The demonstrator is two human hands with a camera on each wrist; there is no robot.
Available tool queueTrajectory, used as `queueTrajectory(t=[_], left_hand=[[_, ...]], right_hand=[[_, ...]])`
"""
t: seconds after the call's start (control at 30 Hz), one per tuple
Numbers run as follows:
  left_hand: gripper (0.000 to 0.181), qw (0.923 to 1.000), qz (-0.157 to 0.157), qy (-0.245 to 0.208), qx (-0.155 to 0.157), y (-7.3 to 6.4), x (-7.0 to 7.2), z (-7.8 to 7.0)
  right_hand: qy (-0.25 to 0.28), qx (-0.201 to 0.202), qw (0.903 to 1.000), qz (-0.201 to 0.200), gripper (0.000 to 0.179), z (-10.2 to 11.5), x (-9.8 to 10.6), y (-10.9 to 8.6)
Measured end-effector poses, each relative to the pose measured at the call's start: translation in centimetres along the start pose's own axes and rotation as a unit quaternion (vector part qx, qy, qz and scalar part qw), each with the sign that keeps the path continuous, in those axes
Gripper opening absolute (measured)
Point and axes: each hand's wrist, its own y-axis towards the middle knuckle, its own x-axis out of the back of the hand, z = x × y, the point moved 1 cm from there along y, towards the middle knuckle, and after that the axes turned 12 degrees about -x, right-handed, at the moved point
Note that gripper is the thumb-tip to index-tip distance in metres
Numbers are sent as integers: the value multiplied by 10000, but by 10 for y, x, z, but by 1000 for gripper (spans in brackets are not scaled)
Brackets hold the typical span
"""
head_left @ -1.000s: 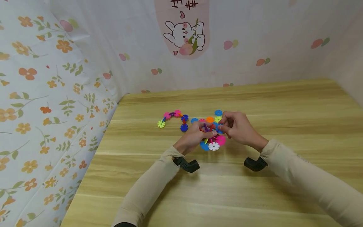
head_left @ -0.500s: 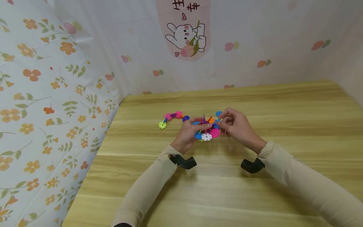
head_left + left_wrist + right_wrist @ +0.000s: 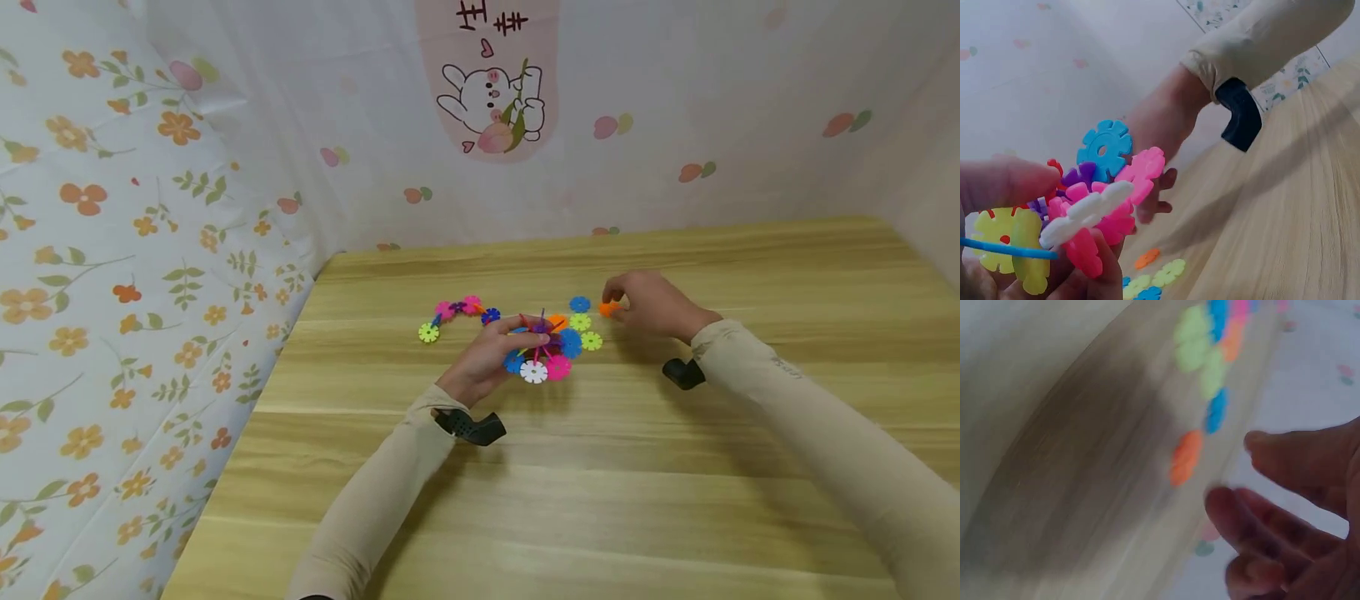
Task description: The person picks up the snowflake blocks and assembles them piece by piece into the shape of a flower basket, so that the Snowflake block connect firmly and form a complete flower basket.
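My left hand [image 3: 487,354] grips a cluster of interlocking snowflake discs [image 3: 558,367] between thumb and fingers. In the left wrist view the cluster shows a white disc [image 3: 1085,214], a blue disc [image 3: 1104,150] and pink, yellow, purple and red ones slotted together at angles. Part of it is covered by the thumb. To the right, my right hand [image 3: 654,305] reaches over a loose orange disc [image 3: 608,309] on the table. The right wrist view shows its thumb and fingers apart, nothing between them, with the orange disc [image 3: 1185,457] lying beyond the fingertips.
Between the hands lie a loose blue disc [image 3: 580,304] and two yellow-green discs [image 3: 581,322]. A joined curved chain of discs [image 3: 458,307] rests on the wooden table [image 3: 570,500] at the left. Patterned cloth [image 3: 360,100] hangs behind and to the left.
My right hand has left the cluster and moved right to the loose orange disc. The left hand, holding the cluster, has shifted a little left.
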Motion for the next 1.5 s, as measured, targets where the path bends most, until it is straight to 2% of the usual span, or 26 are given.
queueTrajectory(t=[0.1,0.2,0.37,0.53,0.63,0.87,0.93,1.07,1.17,1.33,1.5], left_hand=[[26,10000,-67,-32,7,0,1,3],[35,10000,-48,-85,-12,0,1,4],[36,9999,42,-149,54,0,-1,5],[31,9997,134,-189,59,1,-2,4],[30,9997,146,-133,112,0,-2,4],[33,9995,67,-1,294,0,-2,6],[26,9995,85,-26,287,0,-3,6],[11,9994,89,-148,303,1,-4,6],[11,9990,29,-316,328,1,-4,7],[14,9982,50,-486,349,0,-4,7],[13,9978,114,-545,347,0,-4,5]], right_hand=[[-441,58,9989,-145,22,-2,-8,6],[-386,60,9989,-244,25,-7,-19,15],[-254,74,9984,-501,28,-14,-33,23],[-310,-81,9966,-758,31,-18,-34,24],[-217,-200,9974,-653,31,-19,-32,25],[43,-411,9991,-96,26,-20,-26,28],[120,-411,9991,34,19,-22,-23,27],[268,-168,9994,119,3,-22,-16,20],[345,-95,9993,49,6,-18,-10,11],[822,-265,9962,87,8,-5,2,-7],[1259,-28,9920,-24,11,18,15,-22]])
